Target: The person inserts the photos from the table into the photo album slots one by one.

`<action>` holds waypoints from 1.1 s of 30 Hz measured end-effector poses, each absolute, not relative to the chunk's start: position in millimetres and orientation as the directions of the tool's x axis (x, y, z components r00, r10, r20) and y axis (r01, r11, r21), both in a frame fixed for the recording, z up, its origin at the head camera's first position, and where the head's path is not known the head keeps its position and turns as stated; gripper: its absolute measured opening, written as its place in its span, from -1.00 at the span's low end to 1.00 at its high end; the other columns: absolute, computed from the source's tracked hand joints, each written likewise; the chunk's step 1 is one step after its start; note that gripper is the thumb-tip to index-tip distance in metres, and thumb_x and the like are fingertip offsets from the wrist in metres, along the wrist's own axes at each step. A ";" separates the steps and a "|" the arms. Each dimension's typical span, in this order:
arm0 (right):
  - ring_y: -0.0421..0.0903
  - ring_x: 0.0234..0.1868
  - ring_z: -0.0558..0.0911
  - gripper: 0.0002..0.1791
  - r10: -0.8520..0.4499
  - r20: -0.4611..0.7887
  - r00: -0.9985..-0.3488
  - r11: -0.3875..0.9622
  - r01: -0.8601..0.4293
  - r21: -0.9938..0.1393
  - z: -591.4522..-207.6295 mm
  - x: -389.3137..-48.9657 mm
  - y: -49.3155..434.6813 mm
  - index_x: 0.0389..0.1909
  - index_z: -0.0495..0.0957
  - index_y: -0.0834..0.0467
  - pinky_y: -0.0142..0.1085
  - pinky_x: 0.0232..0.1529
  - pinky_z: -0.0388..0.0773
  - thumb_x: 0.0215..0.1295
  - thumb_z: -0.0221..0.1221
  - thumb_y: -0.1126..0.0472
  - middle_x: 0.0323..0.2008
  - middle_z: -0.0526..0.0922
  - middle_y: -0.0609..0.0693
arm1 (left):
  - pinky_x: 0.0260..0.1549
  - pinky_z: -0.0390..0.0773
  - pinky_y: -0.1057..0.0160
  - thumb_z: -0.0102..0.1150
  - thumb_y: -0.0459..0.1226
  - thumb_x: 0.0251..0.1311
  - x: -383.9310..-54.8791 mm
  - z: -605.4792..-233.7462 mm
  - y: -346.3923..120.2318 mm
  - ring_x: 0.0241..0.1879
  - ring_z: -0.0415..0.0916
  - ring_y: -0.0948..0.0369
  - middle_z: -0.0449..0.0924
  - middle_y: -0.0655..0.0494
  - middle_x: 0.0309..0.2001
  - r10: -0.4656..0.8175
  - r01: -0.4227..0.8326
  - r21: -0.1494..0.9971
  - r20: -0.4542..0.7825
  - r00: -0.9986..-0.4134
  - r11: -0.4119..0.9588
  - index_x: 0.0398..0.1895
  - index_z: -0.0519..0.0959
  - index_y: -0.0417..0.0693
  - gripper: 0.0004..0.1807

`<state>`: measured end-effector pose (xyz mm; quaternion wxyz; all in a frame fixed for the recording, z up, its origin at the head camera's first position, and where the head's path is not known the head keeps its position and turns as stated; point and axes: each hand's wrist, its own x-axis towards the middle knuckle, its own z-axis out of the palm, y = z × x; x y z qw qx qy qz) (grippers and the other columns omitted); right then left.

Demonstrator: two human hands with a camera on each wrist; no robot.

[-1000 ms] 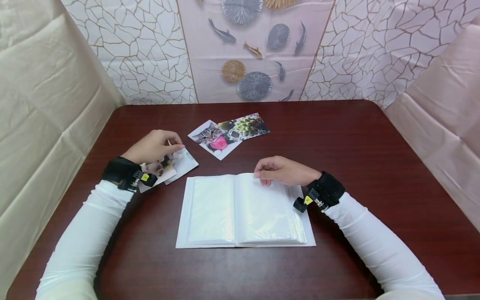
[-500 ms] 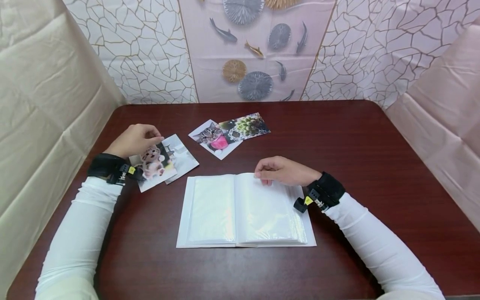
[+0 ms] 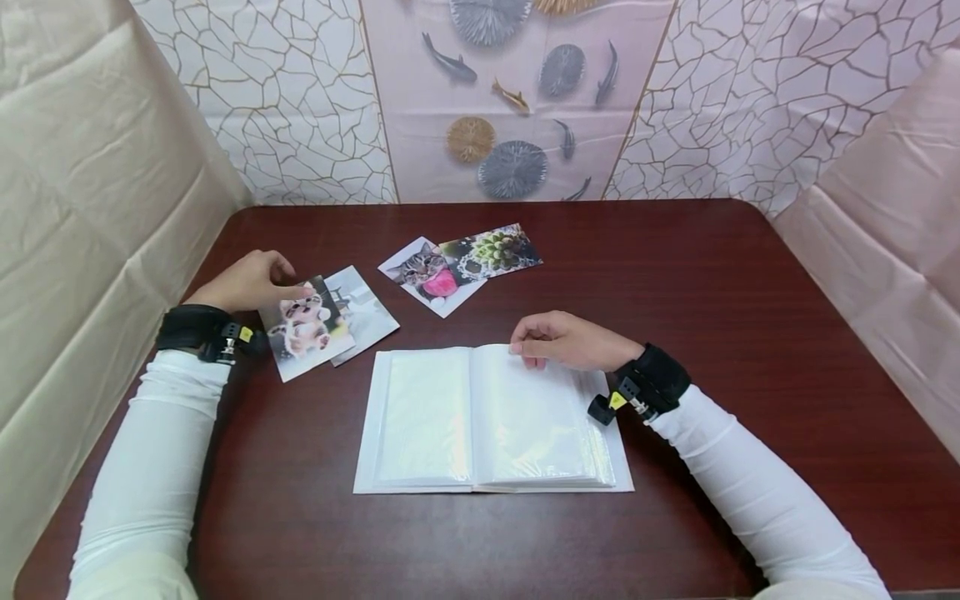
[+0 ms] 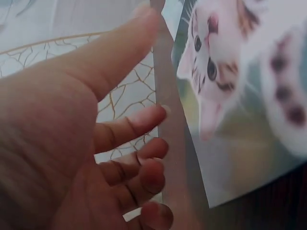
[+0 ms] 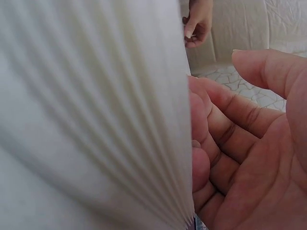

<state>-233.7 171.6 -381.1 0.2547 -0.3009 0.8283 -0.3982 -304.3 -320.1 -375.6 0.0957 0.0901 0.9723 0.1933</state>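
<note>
A white photo album (image 3: 423,417) lies spread on the table with clear sleeves on both pages. My right hand (image 3: 573,342) rests at the top edge of its right page. In the right wrist view those fingers (image 5: 230,129) bend loosely behind the page edges, thumb apart. To the left lies a kitten photo (image 3: 306,329), partly over a pale photo (image 3: 365,312). My left hand (image 3: 243,283) hovers at the kitten photo's upper left edge. In the left wrist view its thumb and fingers (image 4: 129,127) are spread from one another and hold nothing.
Farther back, a photo of a cat with a pink heart (image 3: 423,271) overlaps a succulent photo (image 3: 495,250). All lie on a dark red-brown table (image 3: 712,275). Patterned cloth (image 3: 300,92) hangs behind it, and plain cloths flank both sides.
My left hand has moved left off the pale photo and across the kitten photo, uncovering both. My right hand stays at the album's page edge.
</note>
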 end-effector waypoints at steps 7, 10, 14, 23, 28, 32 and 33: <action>-0.02 -0.27 0.55 -0.81 -0.696 -0.185 -0.694 0.506 -0.291 -0.812 -380.7 -233.8 172.1 -0.06 0.61 0.14 -0.28 -0.13 0.47 0.53 0.11 0.13 -0.39 0.58 0.01 | -0.26 0.48 0.12 0.42 0.08 0.15 -302.0 -376.8 -323.2 -0.16 0.43 -0.08 0.51 -0.32 -0.12 0.179 0.078 0.372 -0.245 -0.953 0.925 0.02 0.43 -0.44 -0.25; -0.01 -0.28 0.55 -0.82 -0.696 -0.186 -0.694 0.503 -0.285 -0.816 -381.3 -233.7 172.1 -0.07 0.61 0.15 -0.28 -0.14 0.47 0.54 0.11 0.14 -0.39 0.57 0.01 | -0.34 0.44 0.18 0.43 0.12 0.13 -301.7 -378.5 -324.6 -0.22 0.43 -0.05 0.52 -0.26 -0.20 0.162 0.056 0.368 -0.262 -0.951 0.928 -0.05 0.45 -0.42 -0.26; -0.01 -0.28 0.54 -0.81 -0.699 -0.185 -0.691 0.497 -0.283 -0.820 -381.4 -233.4 171.9 -0.07 0.61 0.16 -0.29 -0.15 0.47 0.54 0.10 0.15 -0.39 0.57 0.02 | -0.42 0.40 0.20 0.42 0.10 0.15 -302.8 -381.5 -327.2 -0.30 0.41 0.00 0.46 -0.14 -0.35 0.162 0.055 0.374 -0.260 -0.952 0.926 -0.17 0.43 -0.35 -0.34; -0.01 -0.29 0.54 -0.82 -0.695 -0.183 -0.695 0.502 -0.286 -0.817 -381.6 -232.9 170.9 -0.07 0.61 0.16 -0.30 -0.16 0.47 0.54 0.10 0.17 -0.40 0.56 0.02 | -0.39 0.36 0.18 0.41 0.02 0.19 -302.7 -378.6 -325.9 -0.31 0.39 0.03 0.40 -0.04 -0.41 0.187 0.088 0.419 -0.201 -0.961 0.904 -0.25 0.43 -0.23 -0.49; -0.01 -0.29 0.54 -0.83 -0.695 -0.183 -0.696 0.499 -0.283 -0.819 -381.8 -232.7 170.2 -0.08 0.61 0.16 -0.30 -0.17 0.47 0.54 0.10 0.16 -0.40 0.56 0.02 | -0.25 0.40 0.23 0.21 -0.24 0.40 -303.2 -374.6 -326.3 -0.19 0.45 0.04 0.58 -0.11 -0.25 0.269 0.178 0.479 -0.130 -0.954 0.860 -0.08 0.56 -0.26 -0.77; -0.02 -0.29 0.54 -0.82 -0.699 -0.181 -0.692 0.495 -0.284 -0.821 -381.8 -232.5 170.6 -0.08 0.61 0.15 -0.29 -0.17 0.47 0.54 0.10 0.15 -0.39 0.56 0.03 | -0.21 0.41 0.27 0.13 -0.28 0.45 -304.6 -370.5 -324.5 -0.13 0.49 0.04 0.65 -0.14 -0.16 0.295 0.214 0.494 -0.091 -0.951 0.843 0.02 0.60 -0.22 -0.78; -0.02 -0.29 0.54 -0.82 -0.701 -0.180 -0.690 0.493 -0.286 -0.822 -381.7 -232.6 170.8 -0.08 0.61 0.15 -0.29 -0.17 0.48 0.54 0.10 0.14 -0.39 0.56 0.03 | -0.21 0.41 0.30 0.13 -0.28 0.46 -304.8 -369.3 -323.9 -0.13 0.49 0.03 0.65 -0.15 -0.15 0.299 0.222 0.497 -0.079 -0.951 0.839 0.03 0.60 -0.22 -0.77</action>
